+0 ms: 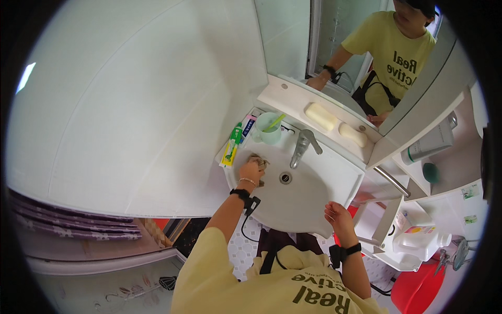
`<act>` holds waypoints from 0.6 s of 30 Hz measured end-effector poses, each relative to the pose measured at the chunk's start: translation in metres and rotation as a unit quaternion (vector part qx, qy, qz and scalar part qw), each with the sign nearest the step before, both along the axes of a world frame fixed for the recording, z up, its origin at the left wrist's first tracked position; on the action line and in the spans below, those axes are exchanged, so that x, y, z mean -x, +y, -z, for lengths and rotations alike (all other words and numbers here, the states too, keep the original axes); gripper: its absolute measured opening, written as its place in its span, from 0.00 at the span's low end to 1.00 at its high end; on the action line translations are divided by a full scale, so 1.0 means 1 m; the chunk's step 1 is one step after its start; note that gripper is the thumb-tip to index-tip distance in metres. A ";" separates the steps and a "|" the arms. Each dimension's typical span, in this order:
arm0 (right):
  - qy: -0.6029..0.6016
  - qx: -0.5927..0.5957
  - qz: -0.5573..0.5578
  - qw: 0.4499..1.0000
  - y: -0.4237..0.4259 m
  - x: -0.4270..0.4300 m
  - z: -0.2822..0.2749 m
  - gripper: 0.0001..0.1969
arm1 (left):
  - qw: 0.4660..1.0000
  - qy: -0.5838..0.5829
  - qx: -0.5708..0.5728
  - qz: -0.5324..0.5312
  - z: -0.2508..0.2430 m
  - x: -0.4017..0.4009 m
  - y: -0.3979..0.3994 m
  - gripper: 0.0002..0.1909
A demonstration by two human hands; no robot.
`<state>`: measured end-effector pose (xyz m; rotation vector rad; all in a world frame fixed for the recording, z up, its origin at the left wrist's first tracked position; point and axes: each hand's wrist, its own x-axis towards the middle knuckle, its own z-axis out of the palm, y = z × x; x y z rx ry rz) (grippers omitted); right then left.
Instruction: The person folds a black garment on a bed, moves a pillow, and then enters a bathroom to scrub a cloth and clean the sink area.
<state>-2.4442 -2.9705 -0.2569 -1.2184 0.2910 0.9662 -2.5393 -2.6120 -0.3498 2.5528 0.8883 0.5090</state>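
My left hand [250, 171] presses a crumpled brownish cloth [259, 161] against the inner left side of the white washbasin [298, 204]. Parts of the cloth stick out around the fingers; the rest is hidden beneath them. Over the basin's right front rim hovers my right hand [339, 219], its fingers loosely bent with nothing visible in them. A chrome faucet [302, 148] rises at the back, behind the metal drain [285, 178]. Close to my left hand, a green and yellow toothpaste tube [232, 145] lies on the basin's left ledge.
Beside another toothpaste tube [248, 126] stands a pale green cup [268, 131] with a green toothbrush [275, 122]. Two soap bars [321, 116] rest on the ledge below the mirror [353, 51]. To the right are a shelf with a grey tube [429, 143], a white jug [417, 239] and a red bucket [417, 288].
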 end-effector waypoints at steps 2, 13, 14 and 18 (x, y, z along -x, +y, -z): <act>0.012 0.010 0.020 1.000 -0.003 -0.001 0.004 0.12 | 0.940 0.330 0.040 0.077 0.010 -0.027 0.019 0.16; -0.025 0.033 0.003 0.999 0.040 -0.024 -0.009 0.14 | 0.876 0.430 0.055 0.209 0.060 -0.031 -0.022 0.18; -0.027 0.006 -0.017 0.999 0.050 -0.035 -0.011 0.15 | 0.876 0.429 0.050 0.214 0.061 -0.024 -0.032 0.18; -0.007 -0.077 -0.040 0.996 0.086 -0.084 -0.016 0.19 | 0.874 0.408 0.129 0.229 0.020 -0.030 -0.074 0.22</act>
